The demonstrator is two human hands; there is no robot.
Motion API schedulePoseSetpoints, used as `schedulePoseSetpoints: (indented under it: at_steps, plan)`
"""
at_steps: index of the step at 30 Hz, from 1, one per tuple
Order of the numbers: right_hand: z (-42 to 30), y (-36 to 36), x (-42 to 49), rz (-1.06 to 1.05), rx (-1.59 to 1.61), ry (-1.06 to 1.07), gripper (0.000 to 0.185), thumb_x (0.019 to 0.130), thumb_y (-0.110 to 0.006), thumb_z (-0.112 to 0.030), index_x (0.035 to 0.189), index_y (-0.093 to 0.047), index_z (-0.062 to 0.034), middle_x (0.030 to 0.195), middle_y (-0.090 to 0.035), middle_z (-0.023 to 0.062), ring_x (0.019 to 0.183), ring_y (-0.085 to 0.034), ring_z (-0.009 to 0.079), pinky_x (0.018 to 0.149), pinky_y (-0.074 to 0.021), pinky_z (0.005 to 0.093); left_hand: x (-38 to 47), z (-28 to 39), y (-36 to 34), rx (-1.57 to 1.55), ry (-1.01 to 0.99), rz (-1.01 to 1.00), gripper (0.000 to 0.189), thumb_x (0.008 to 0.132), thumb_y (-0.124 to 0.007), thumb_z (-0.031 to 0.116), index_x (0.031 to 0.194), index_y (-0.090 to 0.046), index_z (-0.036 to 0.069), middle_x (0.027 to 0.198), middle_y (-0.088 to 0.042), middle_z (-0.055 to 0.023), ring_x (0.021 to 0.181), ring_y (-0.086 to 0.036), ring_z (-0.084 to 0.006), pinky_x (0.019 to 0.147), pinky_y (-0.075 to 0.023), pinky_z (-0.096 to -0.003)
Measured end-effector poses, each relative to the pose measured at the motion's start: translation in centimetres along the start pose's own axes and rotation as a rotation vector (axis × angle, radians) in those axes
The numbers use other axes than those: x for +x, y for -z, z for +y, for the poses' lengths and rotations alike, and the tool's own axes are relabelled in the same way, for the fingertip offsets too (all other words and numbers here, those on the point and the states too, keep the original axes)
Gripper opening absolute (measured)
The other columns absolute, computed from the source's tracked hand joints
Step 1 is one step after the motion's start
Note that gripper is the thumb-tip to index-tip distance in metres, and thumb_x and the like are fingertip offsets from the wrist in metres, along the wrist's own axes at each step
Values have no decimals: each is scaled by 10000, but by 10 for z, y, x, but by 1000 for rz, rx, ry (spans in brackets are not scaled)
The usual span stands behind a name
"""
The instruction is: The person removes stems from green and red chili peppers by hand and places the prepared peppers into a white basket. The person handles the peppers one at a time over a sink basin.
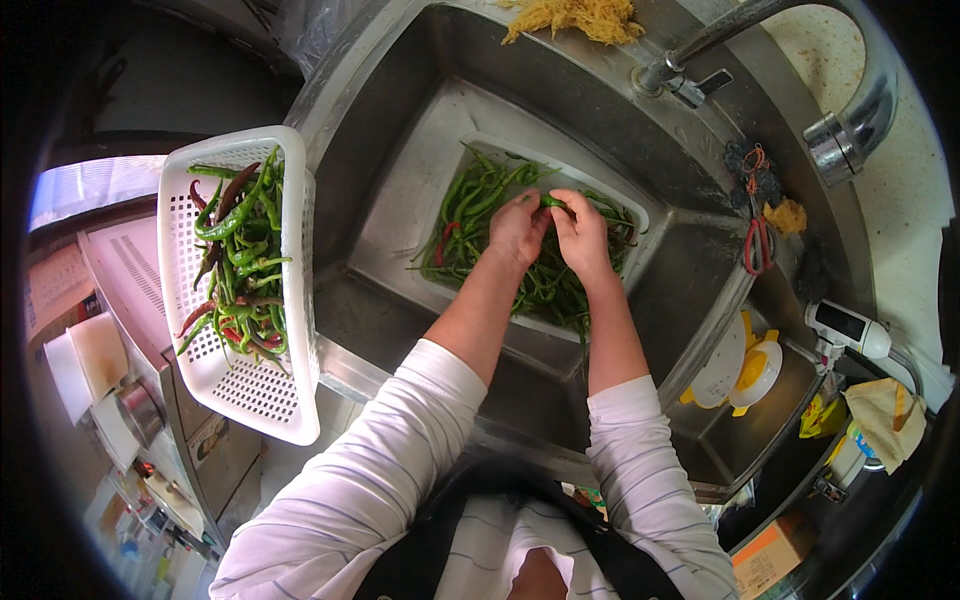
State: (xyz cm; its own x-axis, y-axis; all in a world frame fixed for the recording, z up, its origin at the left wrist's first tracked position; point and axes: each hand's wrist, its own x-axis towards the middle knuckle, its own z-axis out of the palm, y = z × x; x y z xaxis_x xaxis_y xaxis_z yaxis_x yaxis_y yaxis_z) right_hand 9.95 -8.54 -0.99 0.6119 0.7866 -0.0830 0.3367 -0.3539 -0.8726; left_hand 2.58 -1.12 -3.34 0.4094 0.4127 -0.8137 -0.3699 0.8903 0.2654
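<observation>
My left hand and my right hand are close together, both gripping one green chili pepper between their fingertips. Below them, a white plastic tub full of green chili peppers sits on the floor of a stainless steel sink. The peppers in the tub appear to lie in water, with a red one among them at the left. My wrists and forearms hide part of the heap.
A white perforated basket holding green and dark red peppers stands at the sink's left edge. Red-handled scissors and a metal faucet are at the right. Yellow and white strainers rest in a second basin. Yellow scrubbing fibre lies on the far rim.
</observation>
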Motion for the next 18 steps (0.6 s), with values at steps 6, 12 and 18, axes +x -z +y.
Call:
schedulePoseSetpoints:
  at_steps: [6,12,18]
  plan:
    - [1,16,5,-158,-37,-348,277,858,-533,-218,1091,-529,-68,866,-601,155,786,-590,268,683,-462,356,-12,19,-2,1020,-154,-104,331,887,-507,237,1107,-503,-11,827,-601,-84,649,-593,-201,617,-507,-337]
    - [-2,2,26,-235,-528,-229,312,906,-420,-288,1073,-538,-53,854,-613,132,759,-593,286,663,-463,421,-4,14,-4,926,-186,101,228,864,-523,206,952,-569,0,783,-603,-106,651,-601,-203,573,-479,-338]
    - [8,-23,40,-397,-806,-424,230,829,-440,-180,940,-593,-49,938,-602,175,885,-564,365,726,-462,456,16,2,3,716,-54,271,283,775,-598,170,998,-585,-4,909,-603,-146,791,-597,-269,650,-465,-393]
